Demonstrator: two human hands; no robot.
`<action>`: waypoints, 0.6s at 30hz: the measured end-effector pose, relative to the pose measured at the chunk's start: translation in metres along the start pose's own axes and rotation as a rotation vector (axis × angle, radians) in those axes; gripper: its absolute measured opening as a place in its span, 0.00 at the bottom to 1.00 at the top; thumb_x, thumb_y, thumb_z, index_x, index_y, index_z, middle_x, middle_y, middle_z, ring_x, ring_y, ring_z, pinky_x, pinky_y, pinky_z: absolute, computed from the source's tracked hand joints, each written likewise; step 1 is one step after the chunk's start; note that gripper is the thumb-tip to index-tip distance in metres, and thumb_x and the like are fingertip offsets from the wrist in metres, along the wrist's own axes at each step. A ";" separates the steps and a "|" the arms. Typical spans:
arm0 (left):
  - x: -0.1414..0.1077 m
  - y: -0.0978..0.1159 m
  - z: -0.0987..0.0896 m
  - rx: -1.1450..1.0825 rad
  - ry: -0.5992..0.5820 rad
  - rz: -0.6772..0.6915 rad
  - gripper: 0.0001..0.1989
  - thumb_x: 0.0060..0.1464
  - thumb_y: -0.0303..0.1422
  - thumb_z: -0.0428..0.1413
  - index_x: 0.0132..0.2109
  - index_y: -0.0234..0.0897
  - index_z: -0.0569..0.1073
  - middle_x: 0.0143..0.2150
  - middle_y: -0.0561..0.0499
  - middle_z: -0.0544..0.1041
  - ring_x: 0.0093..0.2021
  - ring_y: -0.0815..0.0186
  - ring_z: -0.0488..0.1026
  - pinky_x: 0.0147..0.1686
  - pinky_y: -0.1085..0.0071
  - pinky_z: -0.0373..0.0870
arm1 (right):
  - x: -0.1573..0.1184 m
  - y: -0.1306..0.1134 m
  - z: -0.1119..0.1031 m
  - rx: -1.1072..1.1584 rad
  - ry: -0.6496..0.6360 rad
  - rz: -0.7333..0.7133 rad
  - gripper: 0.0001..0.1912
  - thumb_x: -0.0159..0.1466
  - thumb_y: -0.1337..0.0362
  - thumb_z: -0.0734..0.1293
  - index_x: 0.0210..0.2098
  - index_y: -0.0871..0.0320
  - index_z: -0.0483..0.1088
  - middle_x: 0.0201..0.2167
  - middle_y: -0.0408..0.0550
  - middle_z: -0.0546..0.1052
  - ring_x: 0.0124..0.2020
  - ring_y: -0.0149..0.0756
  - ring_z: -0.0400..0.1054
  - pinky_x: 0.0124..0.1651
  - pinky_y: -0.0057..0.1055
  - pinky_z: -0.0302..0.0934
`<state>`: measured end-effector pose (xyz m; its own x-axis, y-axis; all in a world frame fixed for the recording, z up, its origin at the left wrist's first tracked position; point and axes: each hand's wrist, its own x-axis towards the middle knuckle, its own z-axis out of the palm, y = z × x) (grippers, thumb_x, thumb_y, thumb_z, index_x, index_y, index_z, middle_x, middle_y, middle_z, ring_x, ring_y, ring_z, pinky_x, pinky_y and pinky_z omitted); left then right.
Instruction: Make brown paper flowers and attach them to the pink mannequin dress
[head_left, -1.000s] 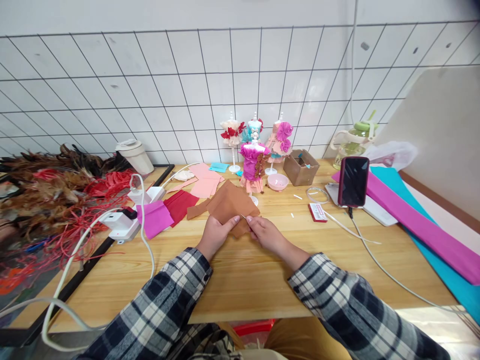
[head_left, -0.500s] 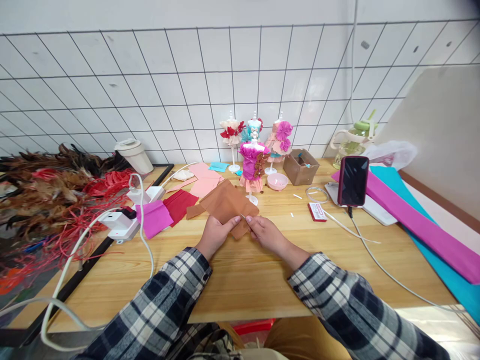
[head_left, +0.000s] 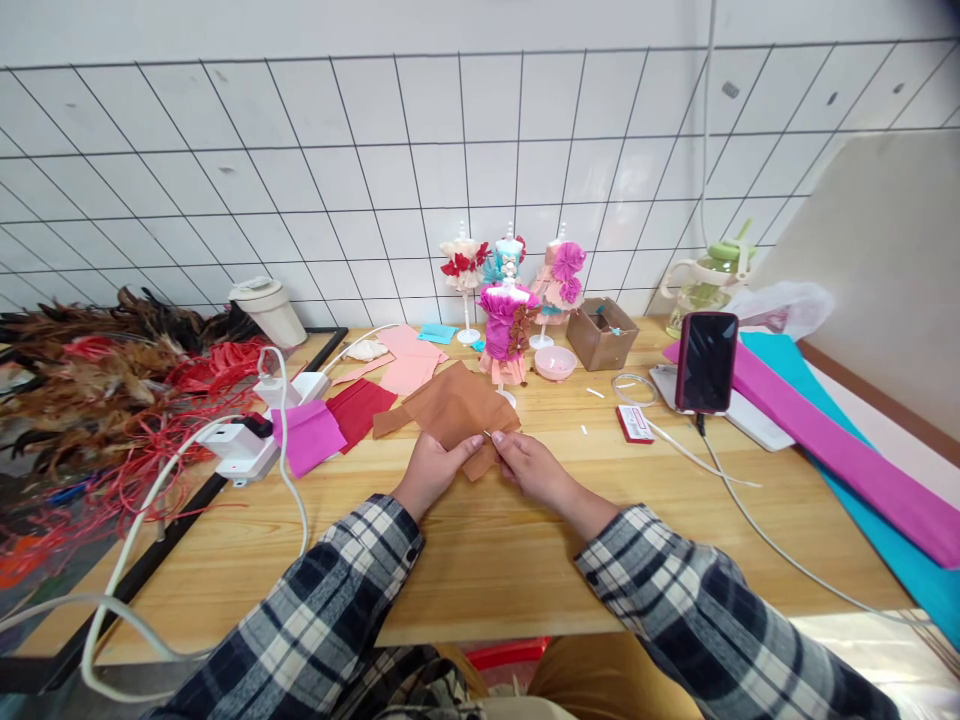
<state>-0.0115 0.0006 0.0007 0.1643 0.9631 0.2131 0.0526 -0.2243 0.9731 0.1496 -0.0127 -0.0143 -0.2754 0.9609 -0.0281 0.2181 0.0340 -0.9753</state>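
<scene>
A sheet of brown crepe paper (head_left: pixel 454 395) lies over both hands' fingers, above the table's middle. My left hand (head_left: pixel 435 470) is closed on its lower left edge, thumb on top and fingers hidden under the sheet. My right hand (head_left: pixel 529 465) pinches a thin pale stick-like piece (head_left: pixel 488 433) at the paper's lower right edge; whether it grips the paper too I cannot tell. Just beyond stands a small dress form (head_left: pixel 504 325) in magenta and pink paper with a brown frill. Three more dressed forms are behind it.
Left of the paper lie red (head_left: pixel 361 412) and magenta sheets (head_left: pixel 311 438), by white plugs and cables (head_left: pixel 247 450). A pink bowl (head_left: pixel 556 363) and a cardboard box (head_left: pixel 602 335) stand at the back. On the right are a phone (head_left: pixel 706 362) and a small red-and-white box (head_left: pixel 635 424).
The brown paper's upper part has sagged and shifted slightly. Both hands stay almost in place.
</scene>
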 end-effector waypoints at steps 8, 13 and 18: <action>0.000 -0.001 -0.001 -0.006 -0.010 -0.028 0.23 0.45 0.41 0.62 0.46 0.31 0.73 0.49 0.41 0.77 0.49 0.55 0.74 0.52 0.58 0.69 | -0.001 -0.001 0.001 0.015 -0.016 0.011 0.26 0.62 0.40 0.52 0.22 0.55 0.56 0.14 0.37 0.59 0.16 0.26 0.53 0.21 0.25 0.49; 0.000 -0.003 -0.001 0.042 -0.036 0.011 0.24 0.46 0.38 0.62 0.48 0.31 0.71 0.50 0.41 0.76 0.49 0.55 0.73 0.53 0.57 0.67 | -0.002 0.000 0.001 0.026 -0.025 -0.011 0.26 0.64 0.41 0.51 0.23 0.55 0.56 0.15 0.38 0.59 0.16 0.26 0.52 0.21 0.25 0.48; 0.000 -0.005 -0.002 0.029 -0.041 0.017 0.23 0.47 0.38 0.61 0.49 0.31 0.71 0.50 0.41 0.76 0.50 0.55 0.73 0.53 0.58 0.67 | -0.001 0.001 0.001 -0.009 -0.014 -0.042 0.26 0.64 0.42 0.51 0.22 0.55 0.56 0.15 0.39 0.59 0.18 0.28 0.53 0.22 0.26 0.49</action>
<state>-0.0134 0.0021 -0.0039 0.2055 0.9523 0.2257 0.0777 -0.2458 0.9662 0.1494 -0.0137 -0.0152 -0.2979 0.9545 0.0096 0.2146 0.0768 -0.9737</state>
